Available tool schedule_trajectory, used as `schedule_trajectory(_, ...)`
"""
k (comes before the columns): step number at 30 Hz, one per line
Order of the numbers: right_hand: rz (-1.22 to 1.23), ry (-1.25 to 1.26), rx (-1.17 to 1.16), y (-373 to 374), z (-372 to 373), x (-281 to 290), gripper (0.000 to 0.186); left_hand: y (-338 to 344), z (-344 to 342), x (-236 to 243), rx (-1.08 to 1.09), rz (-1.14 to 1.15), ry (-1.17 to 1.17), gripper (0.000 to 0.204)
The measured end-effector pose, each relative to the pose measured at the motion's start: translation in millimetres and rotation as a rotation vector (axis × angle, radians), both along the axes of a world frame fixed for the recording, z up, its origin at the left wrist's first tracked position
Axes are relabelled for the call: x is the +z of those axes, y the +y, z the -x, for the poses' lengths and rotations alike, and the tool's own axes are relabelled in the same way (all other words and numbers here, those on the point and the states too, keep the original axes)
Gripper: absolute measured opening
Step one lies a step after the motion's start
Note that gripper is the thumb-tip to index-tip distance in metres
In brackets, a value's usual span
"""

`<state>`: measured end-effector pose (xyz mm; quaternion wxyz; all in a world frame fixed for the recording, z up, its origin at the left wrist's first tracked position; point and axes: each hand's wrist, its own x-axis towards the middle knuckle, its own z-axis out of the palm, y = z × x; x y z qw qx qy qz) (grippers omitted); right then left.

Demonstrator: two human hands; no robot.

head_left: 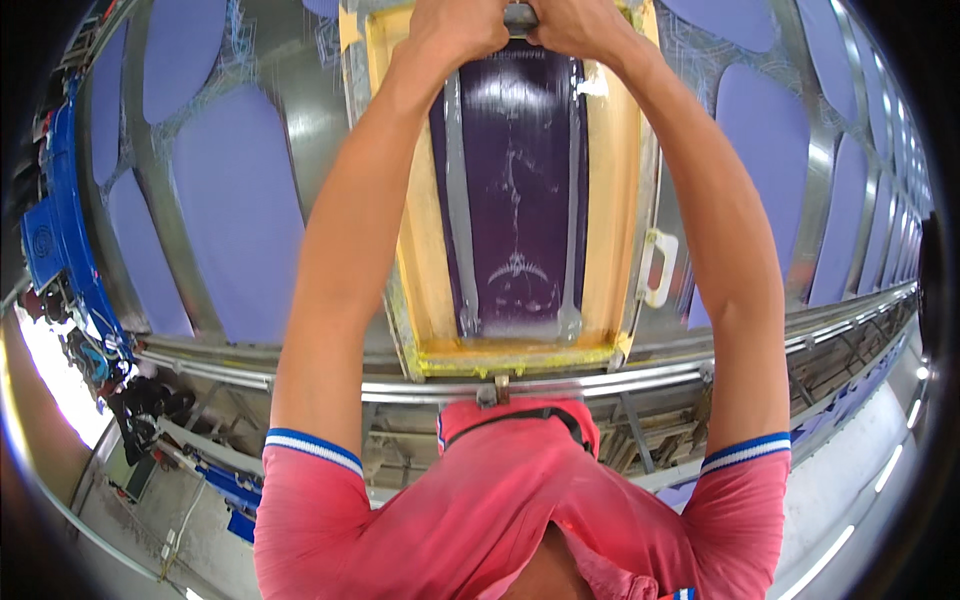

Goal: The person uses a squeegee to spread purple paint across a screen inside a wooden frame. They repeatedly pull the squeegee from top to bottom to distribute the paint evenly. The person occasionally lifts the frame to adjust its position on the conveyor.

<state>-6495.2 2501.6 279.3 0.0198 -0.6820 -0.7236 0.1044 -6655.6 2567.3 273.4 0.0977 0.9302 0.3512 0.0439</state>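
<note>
Both my arms reach forward over a screen-printing frame (413, 300) with a yellow-taped border and a dark purple mesh. At its far end my left hand (458, 27) and my right hand (578, 27) are closed on a squeegee (520, 16), one hand on each side. Only a short dark grey part of it shows between them; the rest is hidden by my fingers or cut off by the picture's top edge. On the mesh (515, 180) run pale grey streaks along both sides, with whitish marks down the middle.
Lavender rounded panels (235, 200) lie on the long metal table (335, 110) to both sides of the frame. A white handle (657, 267) sits at the frame's right side. Metal rails (640, 380) run along the table's near edge. Blue equipment (70, 230) stands far left.
</note>
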Motion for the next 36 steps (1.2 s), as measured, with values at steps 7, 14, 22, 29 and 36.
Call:
schedule_trajectory(7, -0.070, 0.167, 0.131, -185, 78, -6, 0.014, -188, 81, 18, 0.023, 0.213, 0.065, 0.012)
schedule_trajectory(14, 0.112, 0.238, 0.096, -386, 155, 3, 0.024, -391, 160, 16, 0.046, 0.368, -0.106, 0.026)
schedule_trajectory(22, -0.485, 0.161, -0.750, -346, 31, -31, 0.043, -411, 170, 19, 0.042, 0.324, -0.015, 0.029)
schedule_trajectory(29, -0.443, 0.537, -0.911, -331, -8, -59, 0.036, -414, 187, 15, 0.042, 0.323, -0.095, 0.020)
schedule_trajectory(36, -0.540, 0.663, -0.895, -291, 97, -19, 0.034, -378, 288, 40, 0.101, 0.320, -0.175, 0.038)
